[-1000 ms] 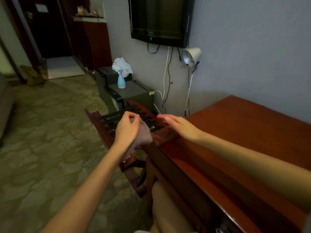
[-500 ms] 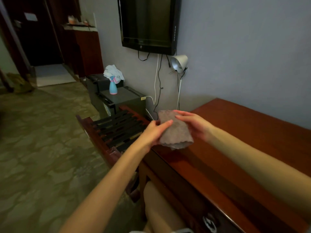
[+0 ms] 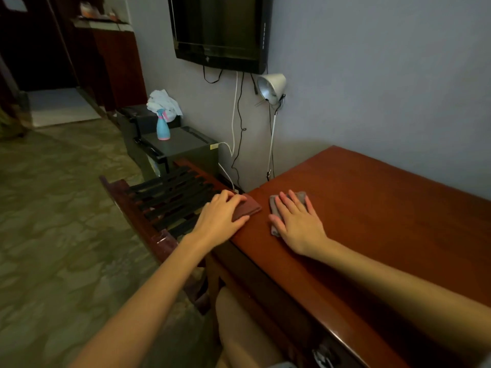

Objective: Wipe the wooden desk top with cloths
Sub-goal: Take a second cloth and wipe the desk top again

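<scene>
At the far left corner of the wooden desk top, two cloths are laid just apart: a reddish-brown cloth at the edge and a grey cloth to its right. Each is pressed flat under a palm, the left hand on the reddish one and the right hand on the grey, with fingers straight and slightly spread. Even pressure and overlapping strokes toward the right are advised, the reddish cloth being kept from slipping onto the slatted rack beside it.

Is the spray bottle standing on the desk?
No, the spray bottle stands on a dark box, away from the desk.
</scene>
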The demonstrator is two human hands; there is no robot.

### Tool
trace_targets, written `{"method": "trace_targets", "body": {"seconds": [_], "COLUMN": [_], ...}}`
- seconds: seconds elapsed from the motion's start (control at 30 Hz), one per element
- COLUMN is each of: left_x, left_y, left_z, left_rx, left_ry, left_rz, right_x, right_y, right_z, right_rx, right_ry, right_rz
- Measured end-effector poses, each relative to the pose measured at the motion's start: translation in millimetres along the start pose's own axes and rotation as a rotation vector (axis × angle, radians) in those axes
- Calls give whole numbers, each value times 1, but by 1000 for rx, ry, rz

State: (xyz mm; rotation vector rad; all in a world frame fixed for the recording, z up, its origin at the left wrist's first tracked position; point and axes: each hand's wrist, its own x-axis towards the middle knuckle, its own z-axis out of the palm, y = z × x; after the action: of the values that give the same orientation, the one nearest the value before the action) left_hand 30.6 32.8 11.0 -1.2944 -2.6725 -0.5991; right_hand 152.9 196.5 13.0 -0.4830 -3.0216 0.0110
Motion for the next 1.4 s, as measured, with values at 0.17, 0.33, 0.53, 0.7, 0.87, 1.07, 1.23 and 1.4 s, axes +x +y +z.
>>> {"method": "trace_targets", "body": {"seconds": [0.17,0.33,0.53,0.7,0.87,1.07,1.23,1.4], "left_x": [4,-5,-18,-26,-29,-37,-39,-36], "left_y": [-8,-16,-29,-39,-51,-66,-64,-67], "left_z": [-2,-5,-7,-7,-13,-29,-33,-28], "left_rx": [-67,-13,-61,-68,-96,-61,-80,-88], "left_ry": [14,72,128,232,317,426,467,452], "left_rz": [43,-15,-154,-114,-126,-180,-203,-222], "right_x": [19,53,59,21,40,59,22,7], "right_y": [18,8,-34,-25,-16,-78,-94,-50], "right_z": [-4,-4,2,1,0,4,2,-6], "right_rx": [10,37,63,125,144,61,61,169], "right_ry": [-57,-115,-86,-133,-134,-69,-78,-171], "right_rz": [-125,-182,-336,-537,-441,-368,-584,-535]}}
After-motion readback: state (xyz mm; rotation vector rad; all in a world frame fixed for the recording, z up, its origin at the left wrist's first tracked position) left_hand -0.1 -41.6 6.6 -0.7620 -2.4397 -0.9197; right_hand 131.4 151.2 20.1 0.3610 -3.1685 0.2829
